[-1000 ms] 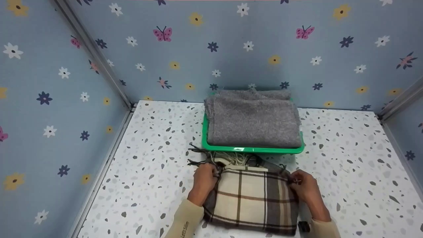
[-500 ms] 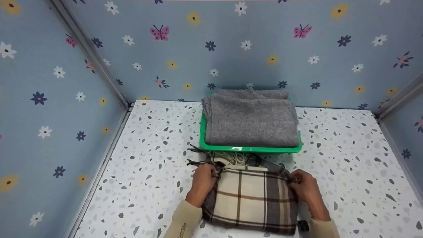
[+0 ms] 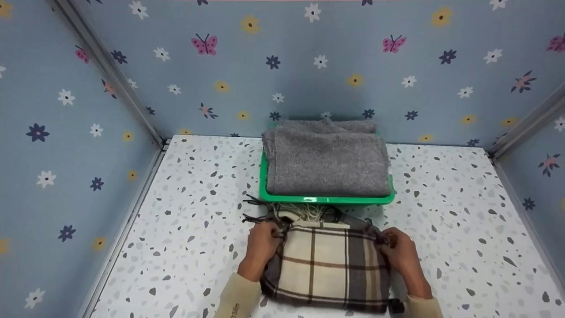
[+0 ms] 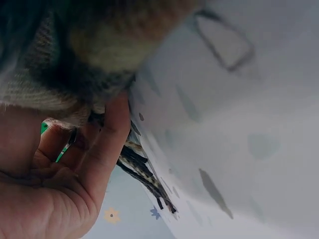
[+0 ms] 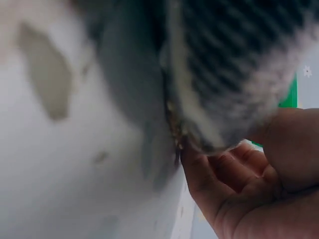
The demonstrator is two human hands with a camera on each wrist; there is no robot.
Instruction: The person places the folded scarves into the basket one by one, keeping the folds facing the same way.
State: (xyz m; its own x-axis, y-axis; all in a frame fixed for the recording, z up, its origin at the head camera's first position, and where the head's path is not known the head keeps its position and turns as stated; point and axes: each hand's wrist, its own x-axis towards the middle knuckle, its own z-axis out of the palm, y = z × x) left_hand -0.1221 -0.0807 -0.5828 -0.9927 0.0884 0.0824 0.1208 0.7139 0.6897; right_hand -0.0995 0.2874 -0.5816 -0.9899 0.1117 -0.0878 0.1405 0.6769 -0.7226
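Observation:
A folded plaid scarf in cream, grey and brown lies on the speckled table, its fringe toward the back. My left hand pinches its far left corner, and my right hand pinches the far right one. Seen from the left wrist, the thumb and fingers of the left hand close on the cloth, with dark fringe strands hanging past them. In the right wrist view, the right hand has the scarf's edge between thumb and fingers.
Just behind the scarf stands a green basket holding folded grey cloth. Blue flowered panels rise at the back and both sides of the white speckled table. A small black object lies by the right sleeve.
The head view has shifted slightly, so the whole scene sits a little further left. Both hands keep their hold on the scarf's corners, and the scarf looks unchanged.

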